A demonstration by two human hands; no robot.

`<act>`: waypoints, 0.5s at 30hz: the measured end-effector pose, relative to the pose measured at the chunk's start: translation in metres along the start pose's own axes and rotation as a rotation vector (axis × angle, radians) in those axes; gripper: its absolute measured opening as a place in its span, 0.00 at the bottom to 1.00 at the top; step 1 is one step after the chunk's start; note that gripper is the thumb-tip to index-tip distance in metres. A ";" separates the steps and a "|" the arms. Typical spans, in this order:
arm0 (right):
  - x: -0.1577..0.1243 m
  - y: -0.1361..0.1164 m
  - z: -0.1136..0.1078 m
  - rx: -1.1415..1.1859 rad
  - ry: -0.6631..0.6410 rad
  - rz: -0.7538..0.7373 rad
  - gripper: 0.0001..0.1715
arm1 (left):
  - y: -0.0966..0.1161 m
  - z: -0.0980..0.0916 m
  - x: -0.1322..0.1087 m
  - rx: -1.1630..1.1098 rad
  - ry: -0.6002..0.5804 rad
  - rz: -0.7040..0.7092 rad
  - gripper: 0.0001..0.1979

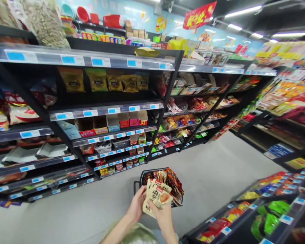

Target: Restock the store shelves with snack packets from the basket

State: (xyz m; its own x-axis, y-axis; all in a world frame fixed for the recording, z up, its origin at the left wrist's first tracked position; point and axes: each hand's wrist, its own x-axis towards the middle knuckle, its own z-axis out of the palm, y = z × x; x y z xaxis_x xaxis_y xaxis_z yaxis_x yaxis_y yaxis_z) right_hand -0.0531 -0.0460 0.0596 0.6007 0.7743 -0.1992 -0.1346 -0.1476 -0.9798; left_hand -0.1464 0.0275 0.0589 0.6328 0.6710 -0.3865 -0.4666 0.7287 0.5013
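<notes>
Several cream-coloured snack packets (155,197) with dark lettering and a red mark are fanned out between my two hands. My left hand (138,203) grips their left edge. Wrapped over their lower right side is my right hand (162,214), thumb across the front. Directly beyond them on the floor is a black basket (141,176), filled with dark red and brown packets (175,183). The packets in my hands cover the near part of the basket.
Black shelving with blue-and-white price tags (113,110) runs along the left, holding bagged snacks (115,83) and small cartons (113,122). Another packed shelf (246,205) stands close at lower right. Grey floor (208,169) lies between, with more racks (274,135) at the far right.
</notes>
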 end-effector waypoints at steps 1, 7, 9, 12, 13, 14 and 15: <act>0.002 0.003 -0.001 -0.017 -0.064 0.027 0.34 | 0.004 -0.003 0.000 0.071 -0.053 0.038 0.23; 0.009 0.028 0.002 -0.122 -0.299 0.059 0.29 | 0.003 -0.026 -0.006 0.434 -0.005 0.064 0.38; 0.011 0.039 0.004 -0.133 -0.312 0.095 0.31 | -0.002 -0.029 -0.004 0.469 0.039 0.051 0.38; 0.016 0.057 0.006 -0.145 -0.292 0.119 0.35 | -0.008 -0.027 0.000 0.544 0.087 0.074 0.36; 0.018 0.063 0.006 -0.149 -0.271 0.120 0.35 | -0.009 -0.025 0.002 0.577 0.104 0.088 0.35; 0.020 0.069 0.005 -0.157 -0.241 0.117 0.37 | -0.011 -0.021 0.005 0.605 0.125 0.096 0.34; 0.024 0.075 0.002 -0.172 -0.208 0.114 0.38 | -0.012 -0.017 0.007 0.623 0.146 0.100 0.32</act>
State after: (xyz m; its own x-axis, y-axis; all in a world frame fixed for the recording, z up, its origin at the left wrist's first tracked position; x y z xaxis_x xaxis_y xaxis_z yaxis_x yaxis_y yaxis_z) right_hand -0.0509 -0.0373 -0.0189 0.4123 0.8536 -0.3183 -0.0461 -0.3294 -0.9431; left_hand -0.1468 0.0258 0.0367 0.4935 0.7753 -0.3942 -0.0446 0.4752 0.8788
